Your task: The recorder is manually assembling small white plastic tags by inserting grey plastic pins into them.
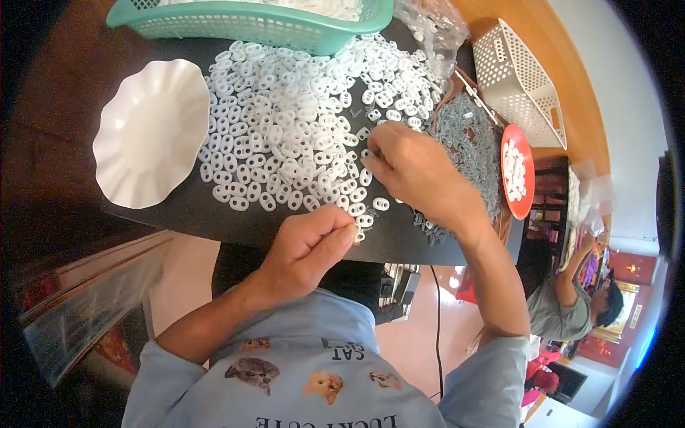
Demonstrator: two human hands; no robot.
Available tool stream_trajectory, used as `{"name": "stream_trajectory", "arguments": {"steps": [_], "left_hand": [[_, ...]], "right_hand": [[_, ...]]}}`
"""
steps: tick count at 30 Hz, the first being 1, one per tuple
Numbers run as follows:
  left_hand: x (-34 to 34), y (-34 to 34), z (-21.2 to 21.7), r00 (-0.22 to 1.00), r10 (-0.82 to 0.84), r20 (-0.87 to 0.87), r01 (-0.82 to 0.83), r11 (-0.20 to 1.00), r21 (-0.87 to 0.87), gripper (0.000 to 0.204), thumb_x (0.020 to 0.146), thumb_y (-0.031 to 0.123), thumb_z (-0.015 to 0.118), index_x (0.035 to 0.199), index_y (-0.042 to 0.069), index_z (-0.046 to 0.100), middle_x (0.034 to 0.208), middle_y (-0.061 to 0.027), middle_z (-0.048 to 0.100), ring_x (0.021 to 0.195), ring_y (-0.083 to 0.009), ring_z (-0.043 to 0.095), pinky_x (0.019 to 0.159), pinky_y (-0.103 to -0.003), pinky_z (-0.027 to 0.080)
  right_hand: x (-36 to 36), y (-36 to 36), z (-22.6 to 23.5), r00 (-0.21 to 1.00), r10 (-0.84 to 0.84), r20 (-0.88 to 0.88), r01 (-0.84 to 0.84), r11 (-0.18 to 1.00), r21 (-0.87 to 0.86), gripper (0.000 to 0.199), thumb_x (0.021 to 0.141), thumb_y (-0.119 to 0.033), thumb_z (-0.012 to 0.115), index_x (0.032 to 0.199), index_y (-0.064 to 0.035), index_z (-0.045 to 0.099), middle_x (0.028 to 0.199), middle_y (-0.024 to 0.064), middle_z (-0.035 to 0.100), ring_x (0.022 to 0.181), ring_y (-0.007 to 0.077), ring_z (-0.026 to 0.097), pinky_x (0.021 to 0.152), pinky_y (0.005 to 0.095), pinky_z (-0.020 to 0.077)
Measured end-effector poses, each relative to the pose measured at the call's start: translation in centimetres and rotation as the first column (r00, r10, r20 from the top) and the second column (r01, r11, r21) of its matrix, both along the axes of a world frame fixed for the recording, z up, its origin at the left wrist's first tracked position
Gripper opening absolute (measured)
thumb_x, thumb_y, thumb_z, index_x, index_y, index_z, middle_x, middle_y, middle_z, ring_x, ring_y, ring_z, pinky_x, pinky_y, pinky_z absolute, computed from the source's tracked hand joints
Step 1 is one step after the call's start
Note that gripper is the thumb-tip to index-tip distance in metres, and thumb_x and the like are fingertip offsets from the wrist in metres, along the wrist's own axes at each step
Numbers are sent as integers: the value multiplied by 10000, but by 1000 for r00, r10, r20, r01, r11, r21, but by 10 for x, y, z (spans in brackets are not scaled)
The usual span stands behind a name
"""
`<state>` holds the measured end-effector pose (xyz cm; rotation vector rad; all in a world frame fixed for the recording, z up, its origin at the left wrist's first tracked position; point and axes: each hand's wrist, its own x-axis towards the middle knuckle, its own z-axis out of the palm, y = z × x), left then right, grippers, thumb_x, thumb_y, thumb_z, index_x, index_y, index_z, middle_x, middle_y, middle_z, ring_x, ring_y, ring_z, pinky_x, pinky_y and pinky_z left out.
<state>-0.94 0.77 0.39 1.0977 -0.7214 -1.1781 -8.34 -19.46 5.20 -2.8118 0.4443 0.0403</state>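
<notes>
A white holed piece (360, 236) is pinched between thumb and fingertip of the left hand (310, 250), at the table's (407, 246) near edge – best gripped lightly, its hole left uncovered. It juts rightward; its long axis is partly hidden. The right hand's (421, 167) fingers are drawn narrow – what is held cannot be told.

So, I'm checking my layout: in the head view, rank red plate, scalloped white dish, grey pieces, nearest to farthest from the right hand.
1. Grey pieces, just right
2. Red plate, farther right
3. Scalloped white dish, far left
</notes>
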Motion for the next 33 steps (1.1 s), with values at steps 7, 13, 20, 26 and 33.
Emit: {"name": "stream_trajectory", "arguments": {"steps": [7,13,20,26,33], "left_hand": [[-2,-2,0,999,27,-17,-27,1000,-13,173,976,145,494,899,0,546,663,28,459,607,-52,401,546,-225,359],[0,-1,-5,999,51,-4,-51,996,-73,210,990,200,481,913,17,550,652,-13,503,555,-79,471,502,-235,409],[-1,-4,7,973,79,-215,-109,986,-129,214,992,197,465,957,1,544,676,-70,556,568,-126,518,510,-265,429],[0,-5,9,935,27,-353,-96,979,-180,225,985,203,473,976,-11,539,693,-113,572,568,-173,536,509,-297,447],[-4,-6,14,926,-22,-377,-56,979,-194,229,983,206,478,962,-13,540,688,-113,566,558,-181,540,495,-303,451]], "right_hand": [[4,0,-5,988,53,144,-59,998,35,143,823,-102,606,843,5,513,780,175,558,746,386,565,641,429,460],[-14,22,28,995,-81,65,44,891,451,113,858,-55,619,891,-8,521,687,74,500,575,149,490,546,291,416],[-41,51,21,951,-119,286,-137,665,734,232,848,73,588,1076,33,580,909,73,577,763,119,567,639,234,452],[-47,48,22,931,-64,360,-210,713,669,251,830,99,604,1074,43,593,915,86,582,784,126,584,663,241,473],[-55,50,23,949,-169,265,-121,582,804,215,845,62,623,1057,34,601,873,59,578,732,104,556,633,246,454]]}}
